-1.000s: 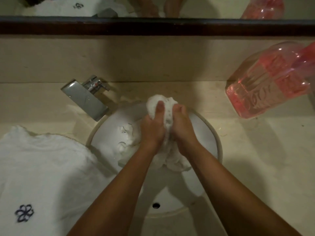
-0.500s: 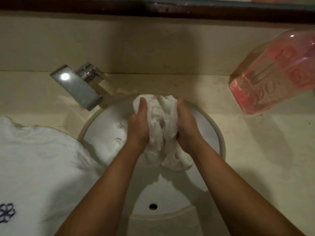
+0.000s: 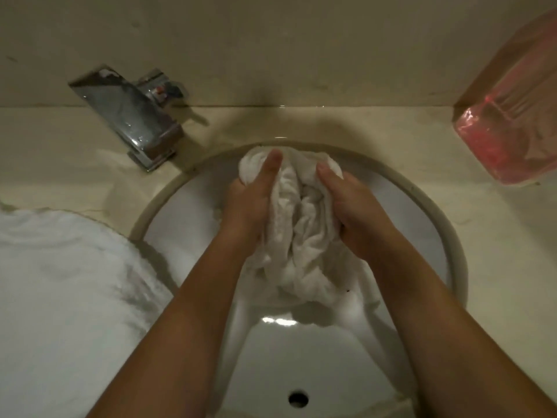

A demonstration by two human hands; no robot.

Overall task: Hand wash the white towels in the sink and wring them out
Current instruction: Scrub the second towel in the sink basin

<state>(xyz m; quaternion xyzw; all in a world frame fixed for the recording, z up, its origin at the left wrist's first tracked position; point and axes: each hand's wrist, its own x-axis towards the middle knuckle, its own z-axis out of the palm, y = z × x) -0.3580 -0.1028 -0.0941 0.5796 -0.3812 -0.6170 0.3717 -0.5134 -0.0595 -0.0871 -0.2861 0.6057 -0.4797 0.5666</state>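
Both hands are holding one bunched white towel (image 3: 298, 233) between them. The left hand (image 3: 250, 203) and the right hand (image 3: 355, 212) are gripping it from opposite sides, with the thumbs lying along its top and the fingers curling round the cloth. The towel is hanging over the far half of the round white sink (image 3: 301, 357), its lower folds trailing down into the basin. A chrome faucet (image 3: 132, 119) is standing on the bench (image 3: 497, 267) by the sink's far left rim. A second white towel (image 3: 60, 282) is lying heaped on the bench to the left, its edge reaching the rim. A clear bottle of pink liquid (image 3: 512, 125) is sitting at the far right, well apart from the sink.
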